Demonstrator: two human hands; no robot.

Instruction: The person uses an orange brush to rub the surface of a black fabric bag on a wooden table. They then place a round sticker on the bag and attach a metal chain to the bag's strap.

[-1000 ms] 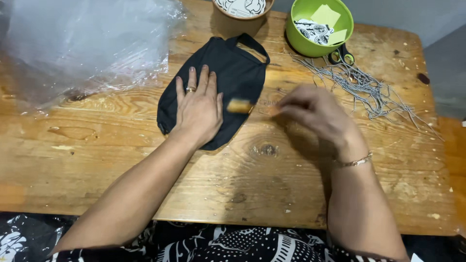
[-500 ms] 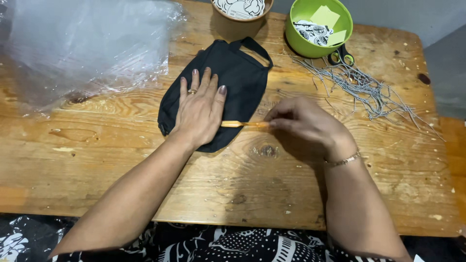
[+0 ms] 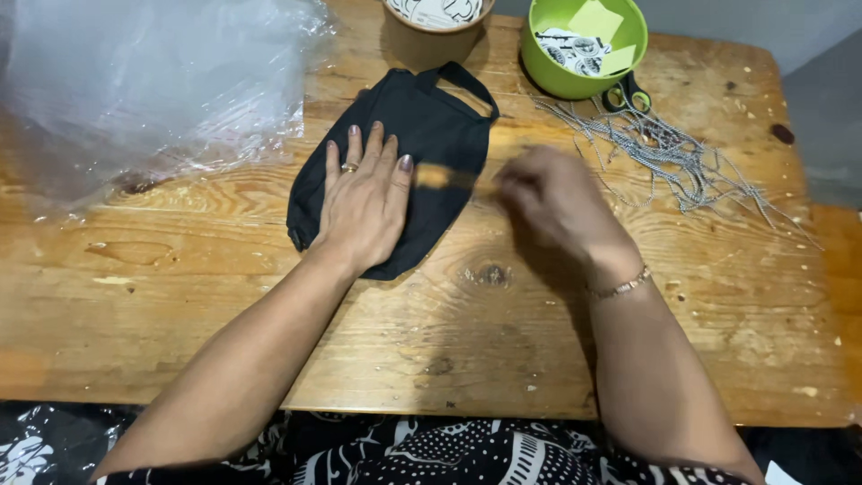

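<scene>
I press my left hand [image 3: 364, 202] flat, fingers spread, on the black cloth pouch [image 3: 422, 135] lying on the worktop [image 3: 180, 296], while my right hand [image 3: 552, 202] pinches a small tan strip [image 3: 440, 176] (blurred) at its edge, best kept taut and pulled level.

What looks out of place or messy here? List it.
The grey cords lie in a tangled heap spreading across the wooden table, partly burying the scissors. The clear plastic sheet is crumpled. Nothing looks spilled or damaged.
</scene>
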